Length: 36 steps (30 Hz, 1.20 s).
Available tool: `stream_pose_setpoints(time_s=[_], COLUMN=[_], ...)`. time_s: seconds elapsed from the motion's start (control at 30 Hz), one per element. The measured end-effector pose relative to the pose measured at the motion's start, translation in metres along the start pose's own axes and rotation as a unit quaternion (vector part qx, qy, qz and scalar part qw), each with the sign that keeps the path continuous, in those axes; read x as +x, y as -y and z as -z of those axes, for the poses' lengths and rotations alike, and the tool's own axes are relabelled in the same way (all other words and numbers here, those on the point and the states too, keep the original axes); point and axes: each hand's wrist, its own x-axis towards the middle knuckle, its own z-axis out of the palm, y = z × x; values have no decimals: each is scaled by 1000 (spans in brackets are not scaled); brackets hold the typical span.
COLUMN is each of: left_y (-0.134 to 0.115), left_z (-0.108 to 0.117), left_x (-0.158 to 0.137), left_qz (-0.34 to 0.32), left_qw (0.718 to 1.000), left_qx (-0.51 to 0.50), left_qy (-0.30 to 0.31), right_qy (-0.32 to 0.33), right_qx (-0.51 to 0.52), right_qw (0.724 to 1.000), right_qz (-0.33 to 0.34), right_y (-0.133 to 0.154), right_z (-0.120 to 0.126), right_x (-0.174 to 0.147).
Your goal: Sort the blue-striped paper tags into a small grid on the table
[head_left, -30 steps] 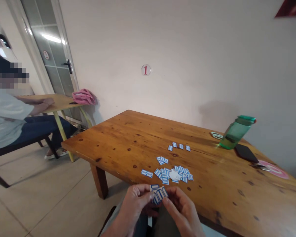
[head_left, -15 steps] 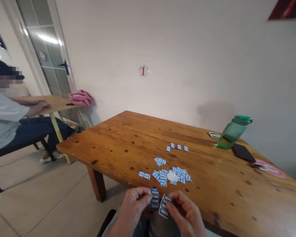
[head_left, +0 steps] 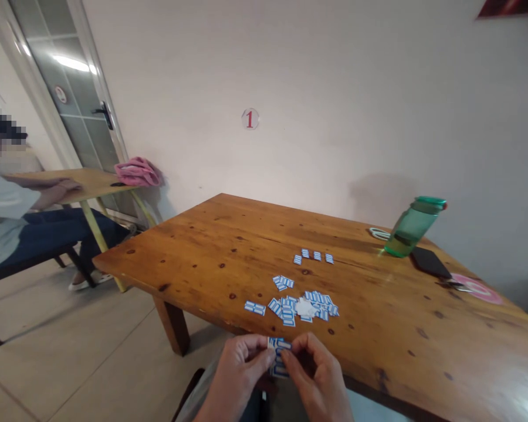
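My left hand [head_left: 240, 372] pinches small paper labels [head_left: 278, 364] with blue borders between thumb and fingers, just in front of the table's near edge. My right hand [head_left: 317, 375] grips another such label, which now overlaps the left hand's labels. Fingers partly cover them, so where one ends and the other begins is hard to see. Beyond the hands lies a loose pile of labels [head_left: 287, 312] on the table, with small white paper pieces [head_left: 304, 307] on top. A small group of labels [head_left: 283, 282] and a separate label piece [head_left: 255, 308] lie beside the pile.
Several small labels [head_left: 317, 256] lie farther back on the wooden table [head_left: 202, 246]. To the right are a tilted-looking green bottle [head_left: 411, 228], a dark flat object [head_left: 430, 262], scissors [head_left: 455, 285] and a pink disc [head_left: 481, 290]. Another person [head_left: 2, 199] sits at a table on the left.
My right hand has moved left, bringing its label against those in my left hand; before, a gap showed between them. The view has shifted slightly.
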Motion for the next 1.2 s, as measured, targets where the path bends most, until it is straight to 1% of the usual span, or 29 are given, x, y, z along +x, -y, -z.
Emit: stream_pose_setpoints(time_s=[0.1,0.23,0.33,0.43,0.47,0.5,0.53,0.57,0.6,0.63,0.73,0.9,1.03,1.2], left_y=[2,7,11,11,10,10,10,10,10,11,13,16,15,16], left_z=[2,5,8,12,14,15,17,18,20,21,24,30,32,32], left_x=[1,6,9,8,7,7,6,5,5,5,6,9,9,11], left_qz=[-9,-24,-14,2,5,8,11,15,20,24,30,36,33,31], left_qw=[1000,999,999,999,999,999,998,997,997,996,995,994,994,994], left_qx=[4,-3,-19,-32,-36,-41,-48,-57,-66,-73,-86,-95,-94,-102], left_qy=[13,43,26,-9,-20,-30,-39,-45,-48,-49,-46,-45,-44,-40], right_qy=[-29,-25,1,44,25,9,6,13,21,23,36,64,82,100], right_qx=[-2,-16,-29,-67,-97,-138,-196,-263,-331,-357,-404,-463,-479,-481], right_qw=[1000,999,999,995,992,986,976,961,939,930,911,882,873,870], right_qz=[9,19,32,63,78,92,94,89,85,82,76,50,39,41], right_y=[-2,-3,2,11,13,15,16,16,15,13,6,-4,-7,-8], right_z=[-4,-9,-8,2,7,12,17,21,24,25,20,5,3,4], right_x=[-1,-2,3,25,37,50,65,79,93,106,133,152,160,162])
